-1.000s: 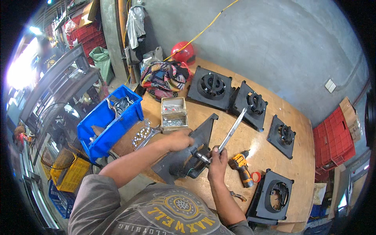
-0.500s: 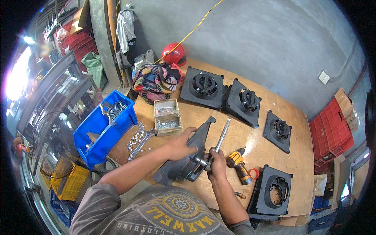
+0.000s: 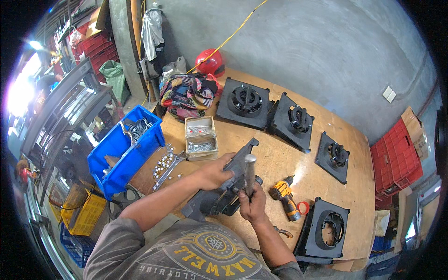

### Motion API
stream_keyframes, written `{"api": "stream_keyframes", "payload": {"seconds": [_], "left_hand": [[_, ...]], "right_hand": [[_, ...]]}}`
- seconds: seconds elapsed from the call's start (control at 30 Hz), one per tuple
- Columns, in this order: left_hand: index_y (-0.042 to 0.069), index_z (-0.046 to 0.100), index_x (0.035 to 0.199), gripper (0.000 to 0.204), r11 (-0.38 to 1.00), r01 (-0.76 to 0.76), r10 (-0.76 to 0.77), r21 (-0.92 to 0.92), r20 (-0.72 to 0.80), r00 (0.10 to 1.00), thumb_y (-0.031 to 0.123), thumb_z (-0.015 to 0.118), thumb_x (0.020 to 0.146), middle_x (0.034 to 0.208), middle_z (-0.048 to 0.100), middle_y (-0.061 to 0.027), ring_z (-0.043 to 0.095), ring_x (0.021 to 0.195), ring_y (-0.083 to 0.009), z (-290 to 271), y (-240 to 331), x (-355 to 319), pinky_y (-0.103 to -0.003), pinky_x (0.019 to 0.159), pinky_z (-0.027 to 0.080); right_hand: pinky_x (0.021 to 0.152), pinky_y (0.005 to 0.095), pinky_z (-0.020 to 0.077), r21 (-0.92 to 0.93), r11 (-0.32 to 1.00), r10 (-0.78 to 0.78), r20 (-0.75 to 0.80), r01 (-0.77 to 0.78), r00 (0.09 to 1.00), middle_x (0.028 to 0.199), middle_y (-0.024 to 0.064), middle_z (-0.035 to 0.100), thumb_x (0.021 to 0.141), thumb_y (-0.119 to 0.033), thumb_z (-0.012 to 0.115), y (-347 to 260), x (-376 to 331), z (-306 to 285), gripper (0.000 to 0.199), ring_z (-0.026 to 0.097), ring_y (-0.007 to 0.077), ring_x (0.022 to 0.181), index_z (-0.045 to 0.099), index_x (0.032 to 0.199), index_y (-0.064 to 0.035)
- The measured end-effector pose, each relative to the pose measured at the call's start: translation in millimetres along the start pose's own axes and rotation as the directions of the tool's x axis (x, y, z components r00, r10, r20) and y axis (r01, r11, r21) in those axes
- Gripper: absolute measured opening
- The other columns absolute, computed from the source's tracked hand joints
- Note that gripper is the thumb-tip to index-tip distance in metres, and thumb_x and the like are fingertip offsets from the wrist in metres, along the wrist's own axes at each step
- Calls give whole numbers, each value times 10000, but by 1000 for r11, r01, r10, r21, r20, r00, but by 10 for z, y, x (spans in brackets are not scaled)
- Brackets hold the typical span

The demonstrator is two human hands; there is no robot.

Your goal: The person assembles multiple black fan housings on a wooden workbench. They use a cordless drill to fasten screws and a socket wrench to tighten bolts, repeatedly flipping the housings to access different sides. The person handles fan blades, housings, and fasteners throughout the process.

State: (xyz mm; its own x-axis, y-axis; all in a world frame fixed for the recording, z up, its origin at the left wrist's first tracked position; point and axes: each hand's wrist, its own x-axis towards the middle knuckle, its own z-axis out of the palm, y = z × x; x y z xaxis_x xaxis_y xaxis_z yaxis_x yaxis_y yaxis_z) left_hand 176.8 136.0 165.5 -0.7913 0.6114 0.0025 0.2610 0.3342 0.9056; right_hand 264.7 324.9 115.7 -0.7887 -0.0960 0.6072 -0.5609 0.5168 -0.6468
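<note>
Right hand (image 3: 252, 205) around metal handle (image 3: 250, 173) (yellow lettering (image 3: 212, 264) on the shirt (image 3: 158, 249))

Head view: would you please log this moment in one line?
left hand: holds black housing; right hand: grips metal tool; drill: on table

3 black hubbed frames (image 3: 245, 101) far and right; 1 frame stack (image 3: 311, 240) near right, layers unclear. 1 panel (image 3: 210, 198), 1 metal-handled tool (image 3: 250, 175), 1 drill (image 3: 288, 200), 1 red ring (image 3: 307, 204), 1 blue bin (image 3: 140, 161), 1 two-compartment box (image 3: 202, 157).
</note>
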Motion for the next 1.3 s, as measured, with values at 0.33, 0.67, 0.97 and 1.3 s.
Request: {"api": "stream_keyframes", "payload": {"seconds": [0.33,0.67,0.97,1.3], "left_hand": [[-7,312,1473,618,990,130,-131,-48,-14,991,66,533,901,1361,504,-217,480,1278,-283,-43,128,-41,-372,1084,371],[-11,291,1478,641,995,55,-54,-78,4,999,45,522,883,1370,501,-222,488,1286,-283,-36,69,-38,-371,1086,371],[-7,311,1477,625,975,185,-186,-124,4,983,58,497,884,1397,484,-217,470,1307,-276,-16,123,-37,-357,1096,360],[-5,299,1488,661,981,137,-137,-138,5,991,60,500,862,1408,475,-217,468,1301,-276,-90,169,-69,-355,1085,369]], "right_hand": [[558,307,439,581,650,693,-186,-490,697,724,45,537,1001,-254,515,43,-20,208,195,521,157,614,493,1002,-61],[612,384,443,73,990,129,-111,-122,985,733,124,543,916,-188,622,-188,53,85,167,548,284,678,555,923,-36],[619,323,443,480,667,678,-72,-570,732,792,18,519,992,-245,561,-49,124,114,202,507,145,686,494,1013,-55],[576,310,446,620,571,707,-38,-538,706,774,4,516,987,-218,565,-81,151,165,186,518,139,627,465,1042,-71]]}}
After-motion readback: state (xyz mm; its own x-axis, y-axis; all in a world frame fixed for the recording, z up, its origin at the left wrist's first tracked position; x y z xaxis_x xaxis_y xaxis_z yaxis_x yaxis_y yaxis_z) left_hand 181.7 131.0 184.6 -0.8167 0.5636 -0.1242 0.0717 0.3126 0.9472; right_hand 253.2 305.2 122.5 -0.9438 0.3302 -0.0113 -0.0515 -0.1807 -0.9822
